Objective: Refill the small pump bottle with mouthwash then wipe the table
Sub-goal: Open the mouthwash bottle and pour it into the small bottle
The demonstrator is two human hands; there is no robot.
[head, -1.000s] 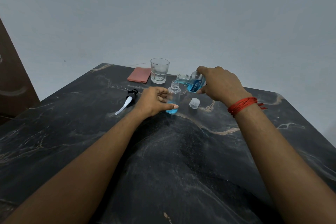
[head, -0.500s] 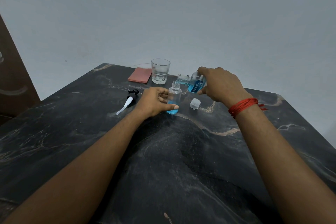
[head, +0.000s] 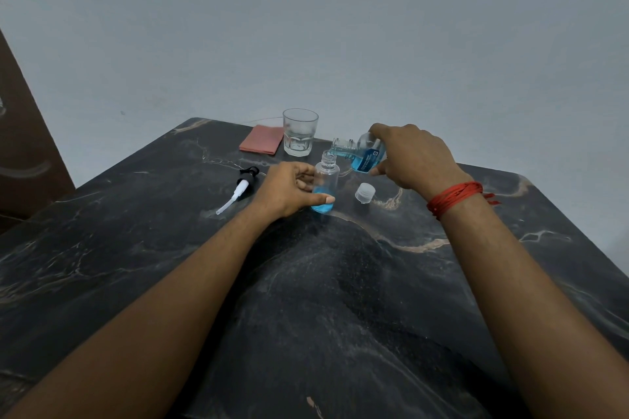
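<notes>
The small clear pump bottle (head: pixel 326 177) stands upright on the dark marble table (head: pixel 340 282), uncapped, with blue liquid in its lower part. My left hand (head: pixel 286 190) grips it at the base from the left. My right hand (head: pixel 412 156) holds the mouthwash bottle (head: pixel 360 153) tilted almost flat, its open mouth just above the small bottle's neck. The black-and-white pump head (head: pixel 242 188) lies on the table to the left. A translucent cap (head: pixel 365 193) sits just right of the small bottle.
An empty drinking glass (head: pixel 300 132) stands at the far edge, with a folded pink cloth (head: pixel 262 143) beside it on the left. A brown wooden panel (head: pixel 23 146) rises past the table's left side. A grey wall is behind.
Both hands have held their places. The mouthwash bottle stays tipped over the small bottle's neck; the blue level in the small bottle looks slightly higher.
</notes>
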